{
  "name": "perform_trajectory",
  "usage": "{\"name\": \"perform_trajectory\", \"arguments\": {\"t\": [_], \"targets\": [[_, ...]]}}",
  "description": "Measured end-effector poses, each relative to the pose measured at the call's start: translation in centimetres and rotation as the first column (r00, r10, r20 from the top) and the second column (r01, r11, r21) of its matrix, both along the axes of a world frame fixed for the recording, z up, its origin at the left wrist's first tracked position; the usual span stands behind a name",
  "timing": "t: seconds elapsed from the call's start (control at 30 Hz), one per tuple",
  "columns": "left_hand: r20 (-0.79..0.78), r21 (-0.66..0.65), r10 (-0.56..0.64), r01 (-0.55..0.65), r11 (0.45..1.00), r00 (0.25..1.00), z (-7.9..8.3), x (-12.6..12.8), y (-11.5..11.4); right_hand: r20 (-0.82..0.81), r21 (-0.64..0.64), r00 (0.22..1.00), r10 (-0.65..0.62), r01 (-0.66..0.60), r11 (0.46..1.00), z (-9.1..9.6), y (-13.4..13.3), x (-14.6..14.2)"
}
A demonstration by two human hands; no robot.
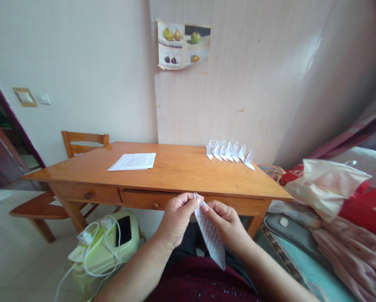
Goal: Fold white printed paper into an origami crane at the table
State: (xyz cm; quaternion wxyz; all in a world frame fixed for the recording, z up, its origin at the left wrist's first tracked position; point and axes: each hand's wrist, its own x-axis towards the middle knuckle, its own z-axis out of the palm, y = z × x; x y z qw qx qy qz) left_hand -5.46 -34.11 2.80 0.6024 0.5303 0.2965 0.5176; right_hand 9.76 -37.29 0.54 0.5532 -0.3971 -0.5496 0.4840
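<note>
Between my two hands is a folded piece of printed paper [210,239], narrow and pointed, its long end hanging down toward my lap. My left hand [180,216] pinches its top tip between thumb and fingers. Just beside it, my right hand [224,220] grips the paper's upper right edge with the thumb on top. Both hands are in front of the table's near edge. On the table's far right stand several folded paper figures [228,151] in a row. A stack of printed sheets [133,161] lies flat on the left half.
The wooden table [175,167] has drawers along its front. At lower left, a pale green stool [133,235] carries a phone [123,230] and white cables. Bags [328,184] and a pink blanket [354,239] lie at right. A wooden chair [85,137] stands behind the table's left end.
</note>
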Motion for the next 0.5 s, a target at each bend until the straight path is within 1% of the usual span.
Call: {"name": "perform_trajectory", "arguments": {"t": [0.2,0.33,0.5], "targets": [[0.028,-0.036,0.002,-0.001,0.999,1.000,-0.09,-0.03,0.08,-0.051,-0.032,0.998,0.021,-0.023,0.999,-0.23,-0.05,0.13],[0.016,-0.015,0.014,-0.013,1.000,1.000,-0.13,-0.08,0.08,-0.054,-0.042,0.998,0.034,-0.036,0.998,-0.21,-0.07,0.08],[0.001,0.010,0.049,-0.049,0.999,0.999,-0.35,0.00,0.08,-0.024,-0.018,0.999,0.038,-0.039,0.999,0.01,-0.13,-0.05]]}}
